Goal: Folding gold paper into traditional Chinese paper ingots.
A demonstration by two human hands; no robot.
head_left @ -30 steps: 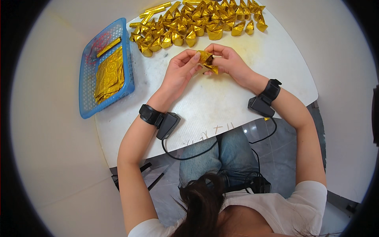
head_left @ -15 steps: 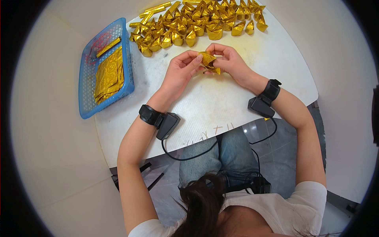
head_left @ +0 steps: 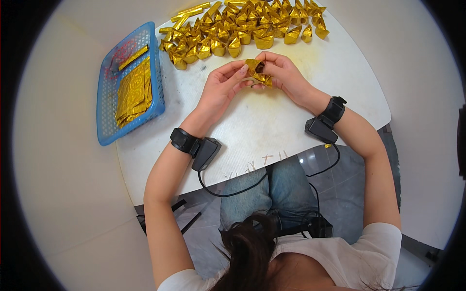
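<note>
Between both hands, above the white table [head_left: 242,126], is a partly shaped gold foil paper ingot [head_left: 254,64] with a dark hollow showing in it. My left hand [head_left: 224,83] pinches its left side between thumb and fingers. On the other side my right hand [head_left: 284,72] grips it, the thumb at the hollow and the fingers curled behind. Fingertips of both hands are partly hidden by the paper. Just beyond the hands, many finished gold paper ingots [head_left: 264,39] stand packed together at the far edge.
At the left a blue plastic basket [head_left: 158,99] holds a stack of flat gold foil sheets [head_left: 134,92] and a gold roll [head_left: 133,57]. More gold rolls [head_left: 191,14] lie at the far left corner. A black cable [head_left: 233,195] hangs from the wrist devices near the front edge.
The foil piece has been turned and opened between my fingers, so its dark hollow now shows more. My right thumb has shifted slightly; both arms stay almost in place.
</note>
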